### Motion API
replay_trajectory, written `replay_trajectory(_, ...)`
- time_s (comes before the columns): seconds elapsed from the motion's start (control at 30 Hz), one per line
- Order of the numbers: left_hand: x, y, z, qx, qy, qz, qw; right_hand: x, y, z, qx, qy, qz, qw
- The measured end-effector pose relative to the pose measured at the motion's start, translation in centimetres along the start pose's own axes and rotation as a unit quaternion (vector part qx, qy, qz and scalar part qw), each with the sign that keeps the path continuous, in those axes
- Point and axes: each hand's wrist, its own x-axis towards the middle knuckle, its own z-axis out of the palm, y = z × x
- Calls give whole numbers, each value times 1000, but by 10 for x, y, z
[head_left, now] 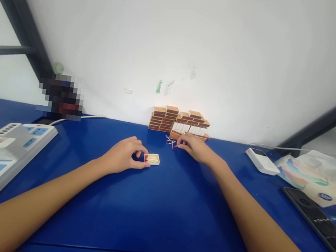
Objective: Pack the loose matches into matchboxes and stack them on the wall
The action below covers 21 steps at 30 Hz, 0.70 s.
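Note:
My left hand (128, 156) grips the left end of a small white matchbox tray (156, 160), thumb on the near side and fingers on the far side. Matches (151, 158) with red heads lie side by side in it. My right hand (192, 146) is closed in a pinch above the table, a red match head (176, 146) showing at its fingertips. Just left of those fingers is a small loose scatter of matches (170, 140) on the blue table. Behind them, stacked matchboxes (162, 121) stand against the wall, some with their white ends facing me.
A white power strip (26, 152) with a plugged-in charger (0, 142) lies at the left. To the right are a white device with a dark screen (262, 161), a tissue pack (305, 172) and a black phone (314, 217). Dark metal bars slant up on both sides.

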Motion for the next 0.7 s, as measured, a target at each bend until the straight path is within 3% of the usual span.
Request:
replay_trajectory(0.5, 0, -1, -3, 11, -2, -5, 1000, -11, -9, -9, -44, -57, 88, 993)
replay_trajectory(0.7, 1, 2, -3, 8, 6, -5, 1000, -14, -32, -3, -68, -23, 87, 994)
